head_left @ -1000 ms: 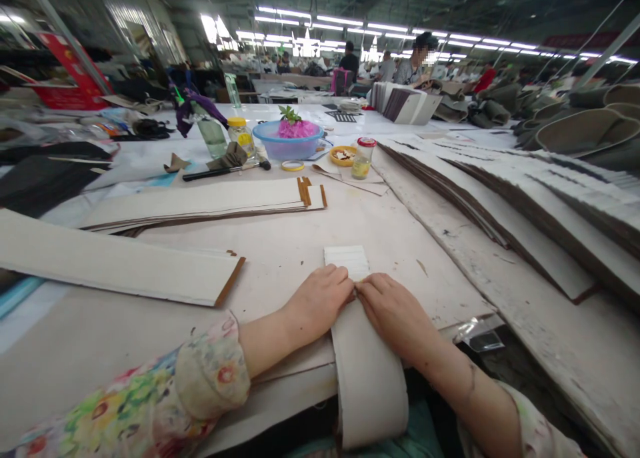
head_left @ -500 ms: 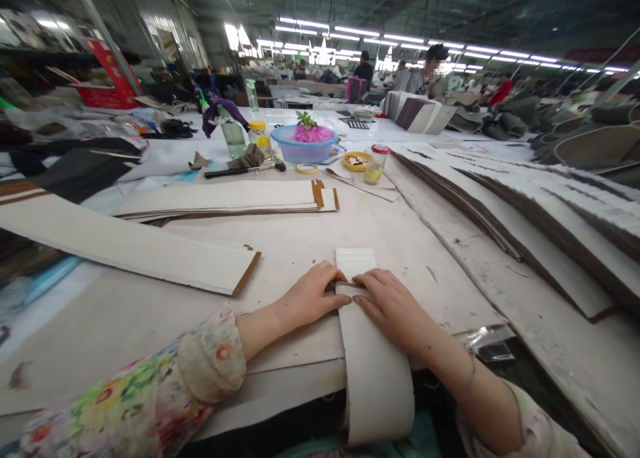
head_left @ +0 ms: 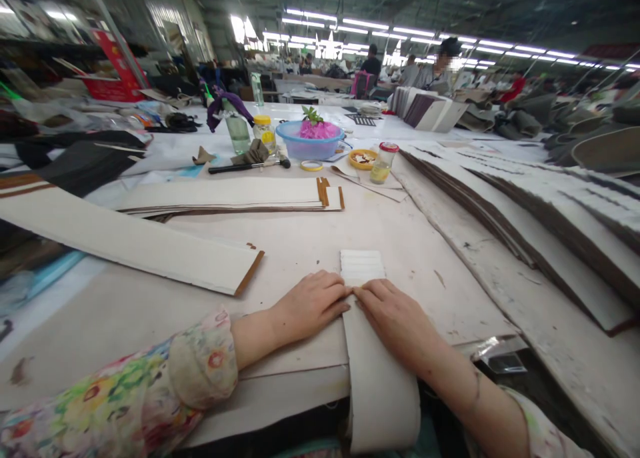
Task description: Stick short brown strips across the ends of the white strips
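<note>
A long whitish strip (head_left: pixel 377 371) lies across the table's near edge and droops toward me. Its far end (head_left: pixel 362 266) shows several pleat-like folds. My left hand (head_left: pixel 311 303) rests with fingers bent on the strip's left side at the nearest fold. My right hand (head_left: pixel 390 311) presses down on the strip from the right, fingertips meeting the left hand's at the fold. Both hands pinch the material there.
A loose strip (head_left: pixel 130 241) and a stack of strips (head_left: pixel 225 195) lie to the left. Overlapped strips (head_left: pixel 510 198) fill the right. Farther back stand a blue bowl (head_left: pixel 310 141), jars (head_left: pixel 384 161), a brush (head_left: pixel 247 167) and tape (head_left: pixel 312 166). Other people work at distant tables.
The hands have shifted slightly toward me along the strip, and one more fold shows beyond the fingertips. The camera view has drifted a little left.
</note>
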Demonstrator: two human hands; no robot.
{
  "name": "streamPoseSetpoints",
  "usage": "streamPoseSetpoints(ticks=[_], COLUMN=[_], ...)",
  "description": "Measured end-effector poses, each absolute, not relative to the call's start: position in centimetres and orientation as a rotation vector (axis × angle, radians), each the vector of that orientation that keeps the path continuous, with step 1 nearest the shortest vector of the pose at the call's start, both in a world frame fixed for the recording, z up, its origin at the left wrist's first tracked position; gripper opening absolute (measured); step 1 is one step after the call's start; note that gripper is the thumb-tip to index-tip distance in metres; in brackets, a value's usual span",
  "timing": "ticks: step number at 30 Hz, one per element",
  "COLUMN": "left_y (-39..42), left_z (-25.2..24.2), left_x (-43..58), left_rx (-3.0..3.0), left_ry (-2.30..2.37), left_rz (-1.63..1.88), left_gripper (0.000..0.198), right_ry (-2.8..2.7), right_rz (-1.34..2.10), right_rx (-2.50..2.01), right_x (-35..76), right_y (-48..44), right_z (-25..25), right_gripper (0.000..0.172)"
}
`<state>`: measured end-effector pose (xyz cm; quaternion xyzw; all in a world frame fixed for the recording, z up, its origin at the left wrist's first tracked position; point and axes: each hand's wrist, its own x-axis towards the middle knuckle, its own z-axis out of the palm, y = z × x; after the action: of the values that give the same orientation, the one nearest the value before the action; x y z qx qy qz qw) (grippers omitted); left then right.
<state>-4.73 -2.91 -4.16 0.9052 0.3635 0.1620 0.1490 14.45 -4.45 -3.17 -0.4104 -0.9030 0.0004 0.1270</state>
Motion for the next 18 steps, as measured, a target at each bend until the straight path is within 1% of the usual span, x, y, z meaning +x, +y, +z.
streamPoseSetpoints(ticks=[2,5,9,12,15,18], left_y=[-3.2,-3.7,-4.1,-3.6,-2.2,-0.5], left_z=[-4.3,-4.5,-4.4,-4.2,-4.2,-4.3], left_x=[-5.5,-6.3,-6.5,-6.3,-5.9,-5.2], left_rx=[2.631,2.694,2.674,2.521,2.325,2.192], left_ry=[1.006,0.98,1.003,1.055,1.201,1.333], left_rz=[0.458,0.407,0.403,0.52,0.628,0.603], left_gripper=[0.032,0.035,0.033,0.028,0.023,0.023], right_ry=[-2.594,-2.562,-2.52,-2.471,-2.36,-2.254], right_rz=[0.044,0.091,0.083,0.108,0.14,0.212], right_rx=[-1.184,-1.177,-1.188,-1.182,-1.175,-1.152], right_x=[14.5,14.4,14.1,14.2,14.6,15.0], right_y=[-4.6,-5.0,-5.3,-5.5,-5.7,-5.7], right_z=[-3.1,-3.0,-3.2,-3.7,-4.3,-5.0], right_gripper=[0.02,0.027,0.028,0.027,0.027,0.026])
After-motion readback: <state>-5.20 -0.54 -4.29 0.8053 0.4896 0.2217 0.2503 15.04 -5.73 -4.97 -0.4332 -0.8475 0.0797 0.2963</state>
